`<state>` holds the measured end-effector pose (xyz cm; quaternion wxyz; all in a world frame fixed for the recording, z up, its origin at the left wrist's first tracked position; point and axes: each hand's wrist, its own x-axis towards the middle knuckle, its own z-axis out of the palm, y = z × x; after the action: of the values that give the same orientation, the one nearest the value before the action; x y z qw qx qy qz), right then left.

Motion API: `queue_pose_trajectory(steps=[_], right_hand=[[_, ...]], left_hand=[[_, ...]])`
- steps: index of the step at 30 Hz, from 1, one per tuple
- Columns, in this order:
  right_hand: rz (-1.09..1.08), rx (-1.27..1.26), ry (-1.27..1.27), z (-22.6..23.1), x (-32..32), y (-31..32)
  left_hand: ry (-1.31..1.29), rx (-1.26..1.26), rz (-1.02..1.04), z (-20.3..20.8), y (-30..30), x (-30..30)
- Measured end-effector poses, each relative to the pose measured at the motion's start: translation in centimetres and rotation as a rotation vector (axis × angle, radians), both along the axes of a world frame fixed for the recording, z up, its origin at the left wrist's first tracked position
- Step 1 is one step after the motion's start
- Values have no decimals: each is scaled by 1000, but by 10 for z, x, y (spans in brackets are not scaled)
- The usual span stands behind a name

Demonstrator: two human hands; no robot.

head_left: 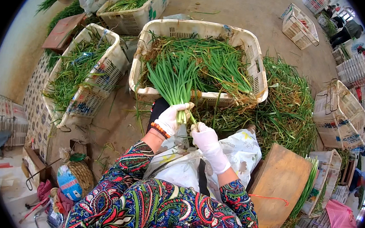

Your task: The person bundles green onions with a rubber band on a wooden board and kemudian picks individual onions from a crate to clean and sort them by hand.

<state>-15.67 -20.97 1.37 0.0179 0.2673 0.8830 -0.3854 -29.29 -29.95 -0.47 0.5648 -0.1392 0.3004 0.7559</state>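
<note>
My left hand (pixel 168 118), in a white glove with a beaded bracelet at the wrist, is closed round a bunch of garlic chives (pixel 173 79). Their long flat leaves fan out away from me over the near rim of a white plastic crate (pixel 158 96), and the pale stem ends poke out below my fist. Just to the right, my gloved right hand (pixel 208 142) pinches the lower end of a single chive stalk (pixel 194 120) that slants beside the bunch. Inside the crate lie loose chives (pixel 221 61) mixed with dry, brownish leaves.
A heap of green and withered leaves (pixel 288 101) covers the floor right of the crate. Two leaf-filled crates, one nearer (pixel 107 56) and one farther (pixel 159 5), stand left. A wooden board (pixel 280 181) leans by my right side. A patterned white apron (pixel 237 154) covers my lap.
</note>
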Motion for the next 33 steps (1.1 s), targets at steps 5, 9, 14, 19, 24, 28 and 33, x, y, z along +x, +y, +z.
queue_pose_trajectory(steps=[5, 9, 14, 19, 24, 28, 33], right_hand=[[-88, -99, 18, -23, 56, 13], [-167, -471, 501, 0, 16, 18], [-165, -1059, 811, 7, -37, 3], [-364, -986, 491, 16, -37, 3], [-415, -952, 350, 2, -31, 15], [-450, -1000, 352, 11, -29, 12], [-391, -1021, 470, 19, -23, 11]], left_hand=[[-218, 169, 174, -3, 1, -23], [-259, 153, 121, 12, 0, -13], [-35, 109, 73, 18, 9, 1], [-59, 215, 101, -3, 6, -10], [-192, 148, 171, 3, 12, -7], [-165, 139, 178, 7, 14, -5], [-141, 137, 176, 14, 14, -5]])
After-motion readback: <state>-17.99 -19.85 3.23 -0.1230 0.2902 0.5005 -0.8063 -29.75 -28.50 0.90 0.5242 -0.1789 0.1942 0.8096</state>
